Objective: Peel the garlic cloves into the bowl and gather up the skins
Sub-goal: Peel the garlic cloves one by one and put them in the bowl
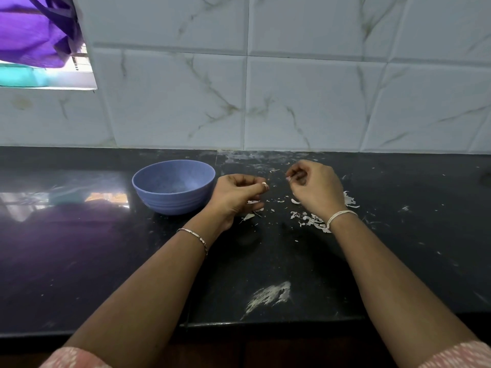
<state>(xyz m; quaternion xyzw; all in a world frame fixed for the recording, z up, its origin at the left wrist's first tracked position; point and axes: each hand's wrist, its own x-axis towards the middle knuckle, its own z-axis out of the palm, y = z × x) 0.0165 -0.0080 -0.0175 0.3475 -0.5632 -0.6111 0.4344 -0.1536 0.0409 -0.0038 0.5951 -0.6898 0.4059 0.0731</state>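
A blue bowl point(174, 185) stands on the black counter point(79, 248), left of my hands. My left hand point(236, 195) is just right of the bowl and pinches a small pale garlic clove point(265, 185) at its fingertips. My right hand point(314, 185) is curled a short way to the right, and its fingertips pinch a thin strip of garlic skin point(289, 178). White garlic skins point(309, 220) lie scattered on the counter under and between both hands. I cannot make out what is inside the bowl.
A white marbled tile wall point(292, 96) rises right behind the counter. A window opening with purple cloth point(34, 30) is at the top left. A whitish smear point(269, 294) marks the counter near its front edge point(265, 325).
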